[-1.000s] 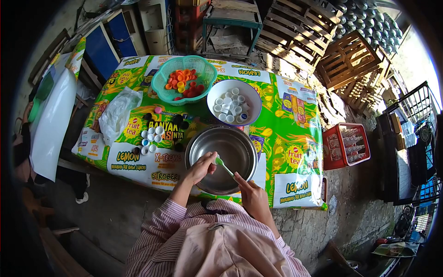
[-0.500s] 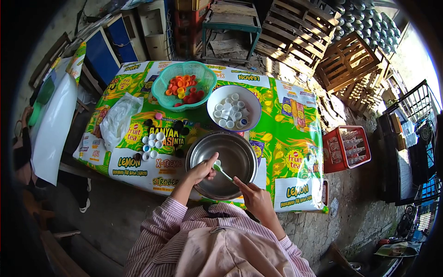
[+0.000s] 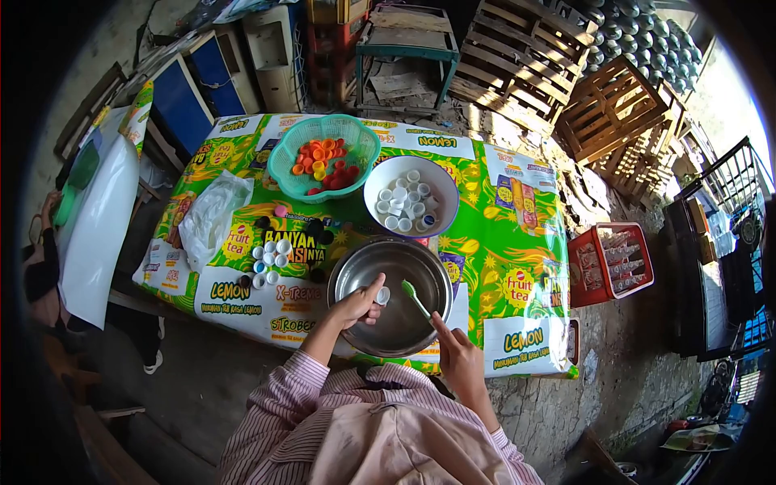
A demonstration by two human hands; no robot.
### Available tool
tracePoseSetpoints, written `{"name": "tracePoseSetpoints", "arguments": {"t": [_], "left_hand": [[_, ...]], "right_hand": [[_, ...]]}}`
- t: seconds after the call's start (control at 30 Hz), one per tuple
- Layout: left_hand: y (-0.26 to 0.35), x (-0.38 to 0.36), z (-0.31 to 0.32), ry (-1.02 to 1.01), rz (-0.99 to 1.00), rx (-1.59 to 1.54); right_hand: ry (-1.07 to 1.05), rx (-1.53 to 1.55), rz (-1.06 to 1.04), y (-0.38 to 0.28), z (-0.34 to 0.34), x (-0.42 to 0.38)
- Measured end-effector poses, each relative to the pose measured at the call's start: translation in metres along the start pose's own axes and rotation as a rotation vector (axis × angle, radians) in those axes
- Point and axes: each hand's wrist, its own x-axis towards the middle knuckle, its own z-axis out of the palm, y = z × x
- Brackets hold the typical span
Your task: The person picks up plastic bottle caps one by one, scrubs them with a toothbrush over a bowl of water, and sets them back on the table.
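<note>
My left hand (image 3: 356, 305) is closed on a white bottle cap (image 3: 382, 296), held over the metal bowl (image 3: 348, 267). My right hand (image 3: 459, 353) grips the handle of a toothbrush (image 3: 416, 299) with green bristles, its head above the same bowl and apart from the cap. Behind stands a white enamel bowl (image 3: 446, 183) holding several white caps (image 3: 401, 194). A turquoise basket (image 3: 284, 162) next to it holds orange, red and yellow caps (image 3: 318, 154). Left of the metal bowl lie white caps (image 3: 271, 261) and dark caps (image 3: 319, 230) on the printed table cover (image 3: 517, 218).
A crumpled plastic bag (image 3: 212, 214) lies on the table's left side. A red crate (image 3: 610, 263) with packets stands right of the table. Wooden pallets (image 3: 517, 61) and a green-framed table (image 3: 406, 48) are behind. Another person's hand (image 3: 50, 202) shows at the far left.
The toothbrush head has moved away from the cap to the right and upward. The cap in my left hand now shows more fully. The view has shifted slightly.
</note>
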Motion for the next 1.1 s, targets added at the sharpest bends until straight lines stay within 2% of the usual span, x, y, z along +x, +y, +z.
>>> {"name": "tracePoseSetpoints", "arguments": {"t": [0.1, 0.17, 0.2, 0.23, 0.3, 0.33, 0.37, 0.47, 0.53, 0.63, 0.7, 0.73, 0.77, 0.8, 0.83, 0.9, 0.97, 1.0, 1.03, 1.1], "left_hand": [[0.007, -0.004, -0.001, 0.031, -0.039, -0.025], [0.014, -0.015, 0.007, 0.141, 0.236, 0.212], [0.010, -0.011, 0.000, 0.095, 0.411, 0.317], [0.005, -0.005, 0.000, 0.090, 0.406, 0.317], [-0.003, 0.001, 0.003, 0.085, 0.712, 0.459], [0.002, -0.011, 0.006, 0.207, 0.510, 0.802], [-0.015, -0.009, 0.006, 0.517, 0.649, 1.414], [-0.002, -0.026, 0.017, 0.503, 0.722, 1.326], [0.008, -0.043, 0.028, 0.528, 0.883, 1.218], [0.013, -0.050, 0.030, 0.430, 0.848, 1.062], [-0.010, -0.030, 0.014, 0.412, 0.730, 1.311], [-0.006, -0.037, 0.015, 0.362, 0.740, 1.431], [0.000, -0.043, 0.021, 0.321, 0.814, 1.255], [0.006, -0.049, 0.027, 0.296, 0.825, 1.096], [0.010, -0.053, 0.031, 0.264, 0.826, 0.936], [0.008, -0.050, 0.028, 0.273, 0.895, 0.924], [-0.005, -0.034, 0.013, 0.389, 0.804, 1.373], [0.005, -0.041, 0.022, 0.337, 0.698, 1.154], [-0.002, -0.036, 0.020, 0.314, 0.802, 1.030], [-0.007, -0.026, 0.017, 0.257, 0.909, 0.817]], "right_hand": [[-0.037, 0.129, 0.065, -0.006, -0.016, 0.001], [-0.019, 0.163, 0.093, -0.011, -0.022, 0.000], [-0.002, 0.194, 0.117, -0.013, -0.023, -0.001], [-0.003, 0.193, 0.124, -0.012, -0.020, -0.003], [0.043, 0.285, 0.124, -0.003, -0.004, -0.005], [0.003, 0.242, 0.172, 0.002, 0.005, -0.003], [0.003, 0.244, 0.175, 0.003, 0.007, -0.008], [-0.021, 0.197, 0.232, -0.006, -0.007, -0.011], [-0.012, 0.219, 0.232, -0.014, -0.021, -0.016], [-0.005, 0.261, 0.159, -0.007, -0.017, -0.014], [-0.180, 0.110, 0.249, 0.006, -0.001, -0.013], [-0.151, 0.132, 0.213, 0.004, -0.003, -0.016], [-0.117, 0.154, 0.171, 0.000, -0.009, -0.015], [-0.025, 0.219, 0.144, -0.005, -0.012, -0.016], [-0.021, 0.220, 0.136, -0.006, -0.011, -0.011], [-0.030, 0.291, 0.186, -0.005, -0.008, -0.010], [-0.206, 0.055, 0.141, 0.007, 0.002, -0.010], [-0.078, 0.161, 0.123, 0.005, 0.002, -0.010], [0.045, 0.274, 0.109, 0.000, 0.003, -0.011], [0.043, 0.305, 0.114, -0.003, 0.001, -0.012]]}}
